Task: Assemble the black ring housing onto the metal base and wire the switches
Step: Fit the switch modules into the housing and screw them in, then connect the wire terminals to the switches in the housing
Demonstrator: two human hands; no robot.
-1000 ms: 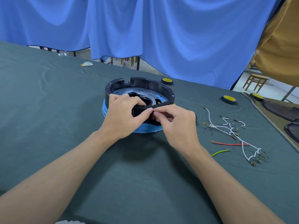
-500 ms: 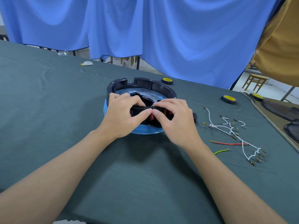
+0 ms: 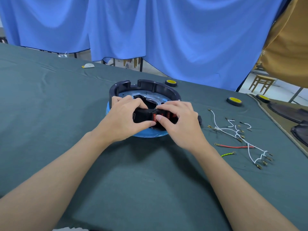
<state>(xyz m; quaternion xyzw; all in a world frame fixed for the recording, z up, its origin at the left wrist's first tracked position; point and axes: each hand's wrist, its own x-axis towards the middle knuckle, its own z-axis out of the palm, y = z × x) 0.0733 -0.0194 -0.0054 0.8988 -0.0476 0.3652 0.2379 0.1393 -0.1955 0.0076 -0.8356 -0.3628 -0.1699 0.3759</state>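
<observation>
The black ring housing (image 3: 156, 87) sits on the round metal base (image 3: 150, 97), whose blue-wrapped rim (image 3: 146, 135) shows at the front. My left hand (image 3: 123, 119) grips the near wall of the housing, fingers inside and thumb outside. My right hand (image 3: 180, 120) holds the red switches (image 3: 168, 115) set in that wall, thumb pressing on their front face. To the right lie loose white wires (image 3: 233, 130), a red wire (image 3: 233, 146) and a green-yellow wire (image 3: 227, 154) with brass terminals.
Three black-and-yellow round caps (image 3: 170, 82) (image 3: 234, 101) (image 3: 263, 98) lie on the green cloth. Dark parts (image 3: 290, 112) rest on a tan mat at the far right. Blue curtains hang behind the table. A person in a tan top (image 3: 286, 42) stands at the upper right.
My right hand has shifted from pinching at the housing's near rim to covering the switches, with the thumb now on their red front. The left hand keeps its grip.
</observation>
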